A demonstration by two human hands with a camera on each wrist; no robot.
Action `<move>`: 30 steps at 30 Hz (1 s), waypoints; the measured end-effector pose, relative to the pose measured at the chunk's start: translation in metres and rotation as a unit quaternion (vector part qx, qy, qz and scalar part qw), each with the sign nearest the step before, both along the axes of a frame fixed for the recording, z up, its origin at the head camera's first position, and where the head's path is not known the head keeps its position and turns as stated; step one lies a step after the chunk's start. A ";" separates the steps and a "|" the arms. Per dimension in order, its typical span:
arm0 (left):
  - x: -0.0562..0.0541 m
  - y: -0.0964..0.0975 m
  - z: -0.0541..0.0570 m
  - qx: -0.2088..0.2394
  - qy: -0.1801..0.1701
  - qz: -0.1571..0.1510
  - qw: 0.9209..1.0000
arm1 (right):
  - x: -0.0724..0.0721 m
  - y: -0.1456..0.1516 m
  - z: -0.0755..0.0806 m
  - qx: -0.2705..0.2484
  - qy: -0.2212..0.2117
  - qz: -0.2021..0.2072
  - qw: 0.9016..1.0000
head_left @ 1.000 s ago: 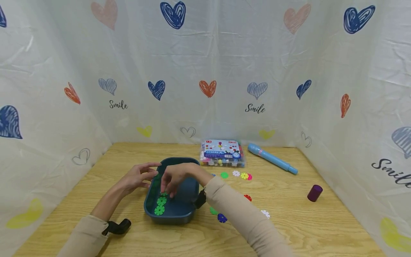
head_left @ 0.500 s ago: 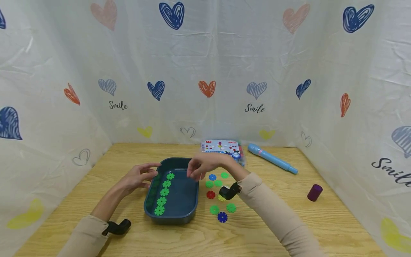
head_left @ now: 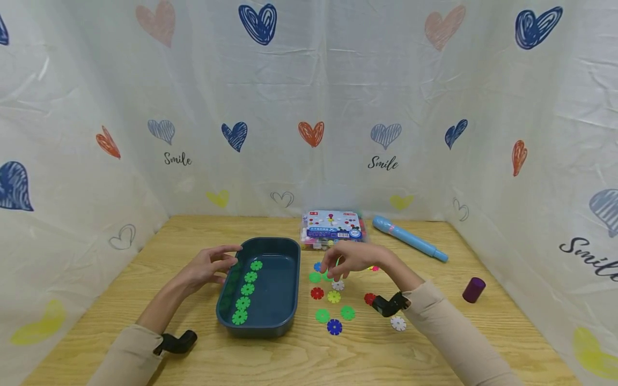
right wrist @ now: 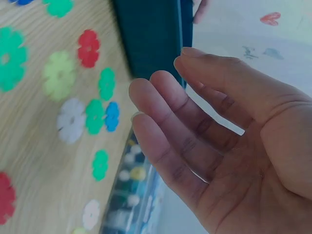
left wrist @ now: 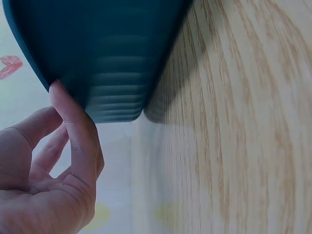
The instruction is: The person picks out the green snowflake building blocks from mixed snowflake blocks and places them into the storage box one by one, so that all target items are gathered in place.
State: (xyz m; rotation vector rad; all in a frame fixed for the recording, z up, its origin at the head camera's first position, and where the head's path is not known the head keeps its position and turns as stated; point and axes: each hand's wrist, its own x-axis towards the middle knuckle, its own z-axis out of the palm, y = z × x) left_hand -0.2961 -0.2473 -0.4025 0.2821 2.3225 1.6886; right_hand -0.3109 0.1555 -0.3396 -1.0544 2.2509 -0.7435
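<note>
A dark blue tray (head_left: pixel 282 289) stands on the table with a column of green snowflake discs (head_left: pixel 247 289) along the left part of its floor. My left hand (head_left: pixel 212 265) is at the tray's left side, a fingertip touching its rim in the left wrist view, the fingers relaxed. To the right of the tray, my right hand (head_left: pixel 354 257) is over several scattered discs, its fingers loosely bent with nothing between them. Below it lie a white disc (head_left: pixel 338 285), a yellow disc (head_left: pixel 333 297), a red disc (head_left: pixel 317 293) and green ones (head_left: pixel 322 315).
A clear-sided box of small coloured parts (head_left: pixel 333 230) lies at the back. To its right is a light blue microphone-shaped tube (head_left: pixel 410 238). A dark purple cylinder (head_left: pixel 473 290) is near the table's right edge. Heart-printed sheeting surrounds the table on three sides.
My right hand has left the tray's inside and moved right over the loose discs. More green discs now show in the tray's column. My left hand has stayed at the rim.
</note>
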 end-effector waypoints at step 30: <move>-0.001 0.000 -0.001 -0.003 -0.005 0.006 1.000 | 0.039 0.048 -0.059 -0.020 0.028 0.005 0.999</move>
